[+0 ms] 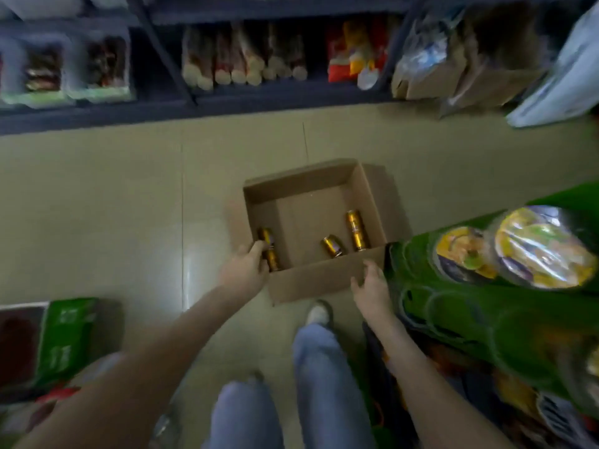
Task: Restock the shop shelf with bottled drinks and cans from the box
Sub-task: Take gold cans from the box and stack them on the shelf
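Down by me, my two legs in blue jeans (311, 367) are standing on the pale tiled floor (97, 205). One white shoe (319, 314) is poking out just next to the brown cardboard box (308, 281). I am bending over that box. My left hand (244, 268) is reaching in at its left wall. Its fingers (257, 249) are curling round one shiny gold can (266, 236) lying there, and a second gold can (273, 260) is touching it end to end. My right hand (372, 286) is hanging by the front right corner of the box with its fingers loosely spread, holding nothing. I cannot tell if it is touching the cardboard.

I think I am picking cans out for the shelf. More gold cans (332, 245) are lying in the box near its right wall, so the job is not finished. Next I am going to need a firm hold, then a lift up over the box wall. The green display stand (453, 319) with bowl packs is crowding my right arm. The dark shelf (227, 103) across the floor is already holding packets.
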A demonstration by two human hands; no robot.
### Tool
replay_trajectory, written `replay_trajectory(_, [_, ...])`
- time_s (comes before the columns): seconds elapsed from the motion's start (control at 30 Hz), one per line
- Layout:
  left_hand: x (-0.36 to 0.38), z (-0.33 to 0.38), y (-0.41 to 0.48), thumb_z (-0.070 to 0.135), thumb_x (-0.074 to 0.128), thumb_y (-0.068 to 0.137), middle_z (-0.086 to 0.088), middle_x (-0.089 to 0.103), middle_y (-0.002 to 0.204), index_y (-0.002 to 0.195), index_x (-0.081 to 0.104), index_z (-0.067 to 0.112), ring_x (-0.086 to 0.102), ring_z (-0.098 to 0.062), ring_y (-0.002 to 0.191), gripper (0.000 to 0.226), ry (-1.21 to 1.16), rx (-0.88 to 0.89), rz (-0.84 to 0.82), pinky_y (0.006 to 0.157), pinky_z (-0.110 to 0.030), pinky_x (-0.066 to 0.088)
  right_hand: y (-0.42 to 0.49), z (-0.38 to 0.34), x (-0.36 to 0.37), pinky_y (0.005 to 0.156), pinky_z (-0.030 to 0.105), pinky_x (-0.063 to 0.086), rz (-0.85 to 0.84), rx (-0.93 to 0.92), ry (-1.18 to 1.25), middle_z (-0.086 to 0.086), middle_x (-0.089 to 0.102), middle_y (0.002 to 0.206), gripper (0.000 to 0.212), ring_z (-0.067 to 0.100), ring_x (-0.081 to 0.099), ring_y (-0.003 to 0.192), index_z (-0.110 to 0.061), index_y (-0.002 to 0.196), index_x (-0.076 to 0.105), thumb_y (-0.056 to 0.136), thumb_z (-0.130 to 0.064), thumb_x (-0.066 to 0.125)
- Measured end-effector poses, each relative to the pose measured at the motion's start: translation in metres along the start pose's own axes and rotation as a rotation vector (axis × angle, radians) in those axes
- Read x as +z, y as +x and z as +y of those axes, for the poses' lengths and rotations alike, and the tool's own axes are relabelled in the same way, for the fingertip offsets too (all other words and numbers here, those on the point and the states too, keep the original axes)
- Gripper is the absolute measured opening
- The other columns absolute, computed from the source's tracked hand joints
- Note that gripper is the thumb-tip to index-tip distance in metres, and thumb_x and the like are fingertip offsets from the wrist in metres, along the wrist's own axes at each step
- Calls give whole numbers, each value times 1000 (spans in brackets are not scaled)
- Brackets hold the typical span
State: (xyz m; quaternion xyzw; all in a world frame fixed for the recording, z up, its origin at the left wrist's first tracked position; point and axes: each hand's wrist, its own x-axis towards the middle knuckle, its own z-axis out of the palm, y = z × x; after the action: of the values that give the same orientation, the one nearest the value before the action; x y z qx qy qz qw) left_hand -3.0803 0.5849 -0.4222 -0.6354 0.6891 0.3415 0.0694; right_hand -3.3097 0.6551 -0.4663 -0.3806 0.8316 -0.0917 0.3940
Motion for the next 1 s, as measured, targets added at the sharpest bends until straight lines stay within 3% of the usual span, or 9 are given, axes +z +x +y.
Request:
replay_trajectory(0.23, [125,-38,172,16,44,98,-17,46,132,139,44,13,51,-37,113,41,-65,-93,-131,90,-39,41,174,14,108,98,35,38,-60,52,-132,14,46,136,54,30,46,124,-9,141,38,90,-10,57])
replay_trajectory(0.43, [250,-89,318,10,42,98,-19,48,133,140,44,19,52,-36,116,43,-61,-36,-241,98,-39,41,359,79,194,99,40,37,-230,-54,-540,18,46,134,49,36,44,124,-8,136,40,91,-22,55])
replay_trajectory(0.5, [285,-97,352,12,38,99,-16,44,135,142,39,24,50,-33,118,44,-62,-19,-280,96,-38,43,401,99,221,100,41,38,-318,7,-623,17,43,139,61,37,43,126,-10,139,35,88,-30,62])
replay_trajectory(0.57, [316,-104,376,13,37,100,-14,39,140,144,34,27,47,-31,122,46,-42,-9,-329,98,-38,42,427,115,249,101,43,37,-401,74,-707,17,35,145,87,37,39,131,-9,145,23,80,-39,73])
replay_trajectory(0.63, [342,-113,391,14,37,100,-13,38,141,146,30,29,44,-30,124,49,-20,-8,-374,101,-39,43,442,126,273,100,44,38,-398,101,-723,20,33,144,98,37,39,131,-6,144,18,74,-36,80])
replay_trajectory(0.73, [364,-123,400,16,41,99,-15,37,142,149,26,26,42,-32,126,52,-45,-21,-407,104,-39,40,458,129,286,92,40,43,-327,89,-652,19,43,136,86,36,47,123,-6,139,28,73,-26,80])
replay_trajectory(0.83, [373,-118,401,23,53,97,-18,42,140,151,21,22,42,-30,128,63,-202,-40,-407,100,-28,35,467,122,291,77,28,41,-416,40,-439,11,58,118,64,27,56,106,-8,127,49,75,-30,79])
replay_trajectory(0.93, [371,-115,408,25,68,88,0,47,127,151,17,29,44,-13,125,81,-588,-149,-422,89,-15,33,463,109,297,89,34,48,-572,39,-34,2,66,110,49,19,61,101,-20,116,58,73,-30,79])
replay_trajectory(1.0, [370,-117,415,20,77,80,5,48,128,151,12,28,48,-13,124,96,-806,-174,-423,95,-18,38,457,102,299,91,32,49,-617,75,194,2,66,113,51,16,62,103,-19,120,57,75,-29,78])
